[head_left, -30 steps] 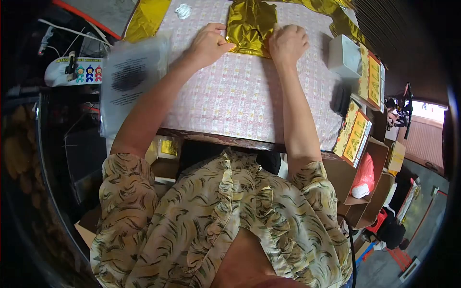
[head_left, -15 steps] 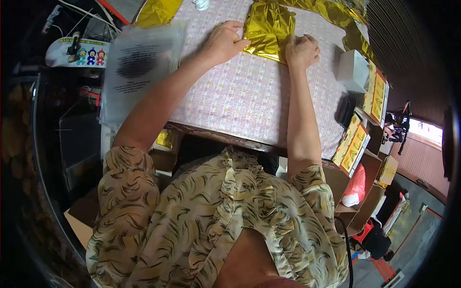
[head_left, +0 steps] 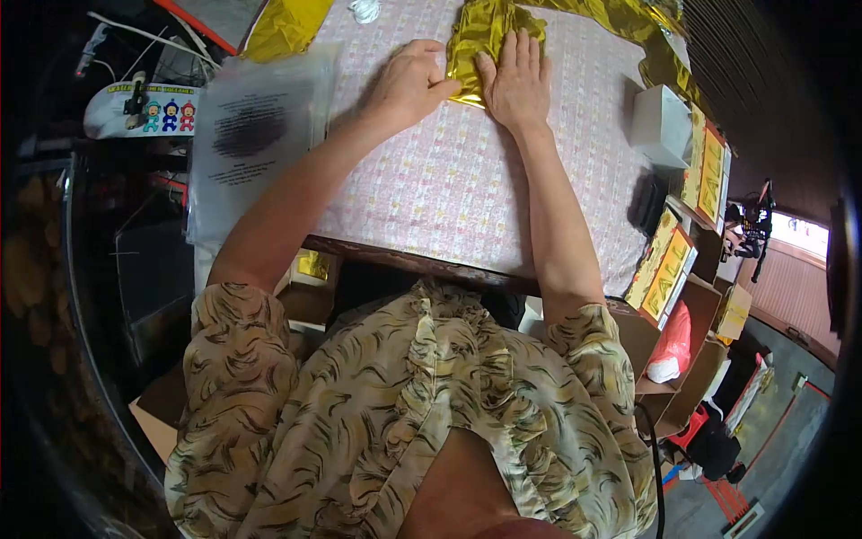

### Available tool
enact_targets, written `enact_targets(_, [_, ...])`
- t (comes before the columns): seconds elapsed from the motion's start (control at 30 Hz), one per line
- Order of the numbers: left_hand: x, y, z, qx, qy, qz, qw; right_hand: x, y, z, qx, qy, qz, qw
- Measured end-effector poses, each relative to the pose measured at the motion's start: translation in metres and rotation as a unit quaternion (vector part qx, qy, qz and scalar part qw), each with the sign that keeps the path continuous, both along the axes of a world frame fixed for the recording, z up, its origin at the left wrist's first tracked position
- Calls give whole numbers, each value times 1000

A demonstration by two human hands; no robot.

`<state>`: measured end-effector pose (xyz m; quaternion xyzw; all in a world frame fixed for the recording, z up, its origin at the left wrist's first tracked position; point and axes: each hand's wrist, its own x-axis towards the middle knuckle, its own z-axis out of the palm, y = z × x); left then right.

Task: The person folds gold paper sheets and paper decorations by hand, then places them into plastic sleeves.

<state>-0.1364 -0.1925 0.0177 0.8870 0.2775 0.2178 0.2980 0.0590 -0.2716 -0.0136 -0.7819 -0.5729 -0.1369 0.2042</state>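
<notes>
1. The right hand (head_left: 516,90) is open and laid flat, palm down, on the gold foil piece (head_left: 464,67); its fingers are straight and point away from the body, with the thumb set apart toward the left.
2. The left hand (head_left: 409,85) is partly curled beside the same foil, its thumb reaching the near left corner — whether it pinches the edge or only rests against it, I cannot tell.
3. The gold foil piece lies creased at the far middle of the worktop (head_left: 431,198), between the two hands and partly under the right one. The worktop is covered with a pink and white checked cloth.
4. Beyond the left hand, near the far edge, sits a small white bundle (head_left: 365,11); to its left lies a yellow-gold sheet (head_left: 292,27).
5. A long gold strip (head_left: 620,22) runs along the far right edge of the cloth, bending toward the near side.
6. On the left side, near the left forearm, clear plastic bags (head_left: 256,180) lie stacked, with small dark print showing on them. Left of these is a white board (head_left: 112,112) bearing colourful cartoon figures.
7. Along the right side stand a white box (head_left: 662,126) and a black case (head_left: 649,205) — with an upper printed card (head_left: 709,171) and a lower printed card (head_left: 663,269) at the edge, both in orange and yellow.
</notes>
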Motion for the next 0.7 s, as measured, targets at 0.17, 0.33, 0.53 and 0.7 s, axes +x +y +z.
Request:
enact_targets(0.17, [10,-8,17,292,74,-5,953,1,3,-2,-13,-13,-4,1000])
enact_targets(0.33, [16,-1,-1,269,155,-45,950,0,2,-1,-13,5,-5,1000])
enact_targets(0.53, [15,-1,-5,266,220,-24,938,0,3,1,-13,15,-12,1000])
enact_targets(0.7, [14,-4,-6,245,223,-15,943,2,4,-2,-12,25,-12,1000])
